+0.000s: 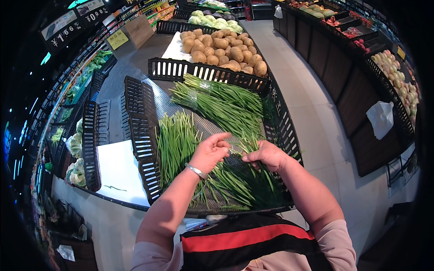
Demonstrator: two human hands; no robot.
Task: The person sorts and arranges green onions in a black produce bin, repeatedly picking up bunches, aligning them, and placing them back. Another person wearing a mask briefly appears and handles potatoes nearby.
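My right hand (266, 156) is closed around a small bunch of green garlic chives (249, 144), stem ends pointing away from me. Just left of it, my left hand (212, 150) has curled fingers near a thin stalk by the bunch; whether it pinches the stalk I cannot tell. Beyond the hands, taped bundles of chives (217, 105) lie slanted across the black display mat. A loose pile of chives (176, 145) stretches along the left side. More loose chives (234, 186) lie below my hands, partly in shadow.
Black slatted dividers (140, 118) edge the chives on the left, with a white sheet (120, 169) beside them. Potatoes (223, 49) sit behind another black divider (203, 71), cabbages (217, 22) farther back. An aisle floor (305, 91) runs at right, past a dark fruit stand (322, 64).
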